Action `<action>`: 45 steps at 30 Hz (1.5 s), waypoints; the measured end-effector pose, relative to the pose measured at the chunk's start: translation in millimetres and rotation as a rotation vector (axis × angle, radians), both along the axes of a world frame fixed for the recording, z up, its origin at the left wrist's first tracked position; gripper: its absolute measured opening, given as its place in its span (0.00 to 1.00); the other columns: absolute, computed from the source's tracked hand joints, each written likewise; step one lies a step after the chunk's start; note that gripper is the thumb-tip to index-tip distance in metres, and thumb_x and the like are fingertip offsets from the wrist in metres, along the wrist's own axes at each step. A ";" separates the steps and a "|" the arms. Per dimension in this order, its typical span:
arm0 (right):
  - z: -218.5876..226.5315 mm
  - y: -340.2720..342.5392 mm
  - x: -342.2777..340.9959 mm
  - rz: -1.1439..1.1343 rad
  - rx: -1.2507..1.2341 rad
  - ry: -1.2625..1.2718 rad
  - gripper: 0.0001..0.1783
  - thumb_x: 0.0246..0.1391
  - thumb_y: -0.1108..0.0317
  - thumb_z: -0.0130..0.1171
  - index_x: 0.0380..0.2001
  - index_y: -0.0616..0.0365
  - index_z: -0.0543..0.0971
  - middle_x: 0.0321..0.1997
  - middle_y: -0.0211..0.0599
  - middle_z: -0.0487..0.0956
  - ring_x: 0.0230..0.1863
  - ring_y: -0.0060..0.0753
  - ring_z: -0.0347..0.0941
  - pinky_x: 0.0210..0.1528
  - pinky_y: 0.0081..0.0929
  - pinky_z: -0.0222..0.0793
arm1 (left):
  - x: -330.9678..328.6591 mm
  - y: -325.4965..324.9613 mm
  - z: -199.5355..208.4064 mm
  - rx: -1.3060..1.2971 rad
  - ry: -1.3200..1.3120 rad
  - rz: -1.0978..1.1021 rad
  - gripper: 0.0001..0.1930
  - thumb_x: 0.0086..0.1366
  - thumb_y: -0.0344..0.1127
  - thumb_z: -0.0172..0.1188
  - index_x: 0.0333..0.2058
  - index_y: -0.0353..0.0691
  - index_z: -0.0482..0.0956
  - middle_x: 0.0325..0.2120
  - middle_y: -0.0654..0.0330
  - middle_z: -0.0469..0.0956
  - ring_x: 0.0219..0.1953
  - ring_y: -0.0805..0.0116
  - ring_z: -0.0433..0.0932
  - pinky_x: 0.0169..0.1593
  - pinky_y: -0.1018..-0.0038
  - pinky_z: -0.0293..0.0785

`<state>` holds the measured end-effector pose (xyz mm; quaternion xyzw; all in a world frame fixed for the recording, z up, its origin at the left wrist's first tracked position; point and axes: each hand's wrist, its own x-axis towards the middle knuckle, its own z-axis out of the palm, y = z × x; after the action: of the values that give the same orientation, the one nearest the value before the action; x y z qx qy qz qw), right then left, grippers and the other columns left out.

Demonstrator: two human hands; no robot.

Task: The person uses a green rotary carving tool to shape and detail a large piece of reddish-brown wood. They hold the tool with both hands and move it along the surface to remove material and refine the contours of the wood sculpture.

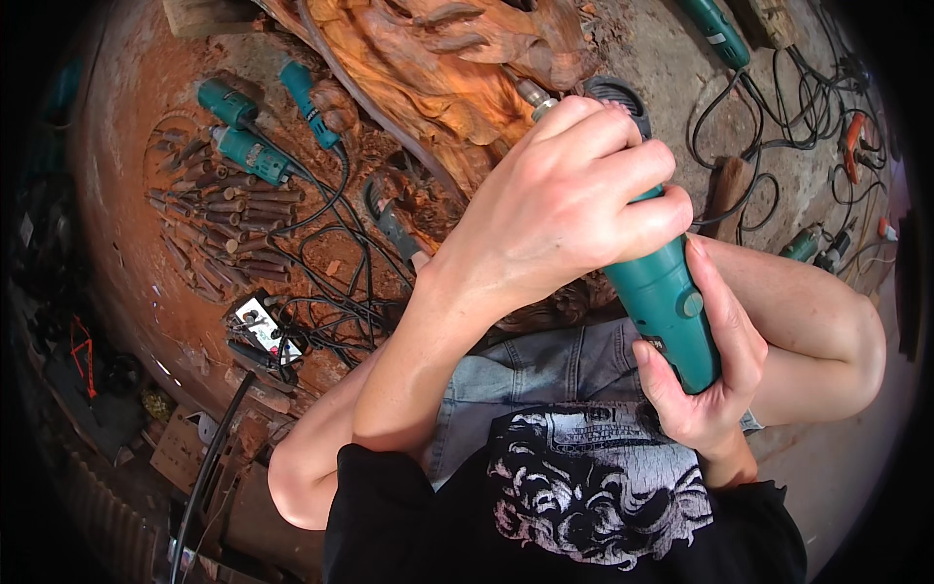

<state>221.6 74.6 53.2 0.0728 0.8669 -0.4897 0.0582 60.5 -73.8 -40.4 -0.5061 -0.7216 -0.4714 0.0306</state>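
Observation:
A teal die grinder (662, 292) is held up slantwise in front of my lap, its metal collet end (532, 95) pointing up and left. My left hand (574, 185) wraps around its front part from above. Cupped beneath the rear end, my right hand (715, 365) has its thumb on one side and its fingers on the other. Just past the collet lies a large reddish-brown carved wood piece (418, 68) with flowing ridges. My left hand hides much of the grinder's front. Whether the collet touches the wood I cannot tell.
More teal power tools (255, 156) lie on the dusty ground at left, beside a fan of wood-handled carving tools (233, 219). Tangled black cables (355, 253) run to a white power strip (265, 329). Another teal tool (715, 34) and looped cords (754, 127) are at upper right.

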 end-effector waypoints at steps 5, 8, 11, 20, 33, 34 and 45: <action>-3.1 -8.4 4.8 -0.086 0.002 0.048 0.41 0.46 0.76 0.74 0.66 0.76 0.75 0.63 0.62 0.82 0.59 0.55 0.84 0.63 0.39 0.78 | 2.5 -1.8 1.4 -0.044 0.023 -0.033 0.07 0.49 0.35 0.67 0.28 0.47 0.80 0.29 0.68 0.73 0.36 0.66 0.77 0.46 0.68 0.77; -3.6 -8.9 11.3 -0.091 -0.018 0.040 0.40 0.46 0.75 0.75 0.65 0.76 0.76 0.62 0.62 0.82 0.58 0.57 0.85 0.62 0.40 0.79 | 5.0 -3.5 0.8 -0.038 0.021 -0.042 0.07 0.49 0.35 0.67 0.28 0.47 0.79 0.28 0.68 0.72 0.36 0.67 0.77 0.46 0.69 0.77; -6.6 -5.7 7.3 -0.050 0.044 0.085 0.40 0.45 0.75 0.76 0.64 0.76 0.77 0.61 0.62 0.83 0.57 0.57 0.85 0.60 0.40 0.80 | 2.3 -3.7 1.0 -0.015 0.031 -0.035 0.10 0.48 0.35 0.68 0.31 0.46 0.83 0.31 0.66 0.77 0.35 0.63 0.79 0.42 0.66 0.76; -9.6 -7.4 -0.3 -0.089 0.019 0.089 0.39 0.46 0.76 0.75 0.64 0.75 0.77 0.61 0.62 0.83 0.58 0.56 0.85 0.60 0.39 0.80 | -1.9 -3.6 3.0 -0.031 -0.006 -0.038 0.13 0.47 0.36 0.68 0.35 0.44 0.84 0.32 0.64 0.80 0.36 0.61 0.81 0.42 0.65 0.75; -3.7 20.4 20.0 0.008 0.029 0.075 0.41 0.45 0.74 0.75 0.65 0.74 0.77 0.56 0.67 0.83 0.52 0.54 0.87 0.53 0.38 0.82 | 22.4 8.9 7.7 -0.058 0.036 -0.030 0.12 0.48 0.33 0.68 0.34 0.44 0.82 0.37 0.65 0.81 0.38 0.64 0.79 0.42 0.67 0.76; -4.6 18.9 17.3 0.013 0.045 0.094 0.41 0.45 0.74 0.75 0.65 0.74 0.77 0.55 0.67 0.83 0.51 0.54 0.87 0.52 0.37 0.82 | 22.1 9.3 6.1 -0.033 0.030 -0.009 0.12 0.48 0.33 0.68 0.34 0.44 0.83 0.37 0.65 0.81 0.38 0.65 0.79 0.42 0.67 0.76; -0.1 7.7 0.4 -0.033 0.077 0.122 0.38 0.43 0.74 0.76 0.62 0.68 0.81 0.53 0.64 0.84 0.47 0.55 0.88 0.46 0.37 0.85 | 11.9 5.4 7.5 0.016 0.007 0.042 0.14 0.45 0.34 0.69 0.34 0.43 0.86 0.35 0.63 0.80 0.39 0.62 0.82 0.43 0.64 0.76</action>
<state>222.0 82.3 53.1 0.0593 0.8857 -0.4604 -0.0056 72.4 -68.3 -32.9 -0.4922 -0.7282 -0.4745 0.0470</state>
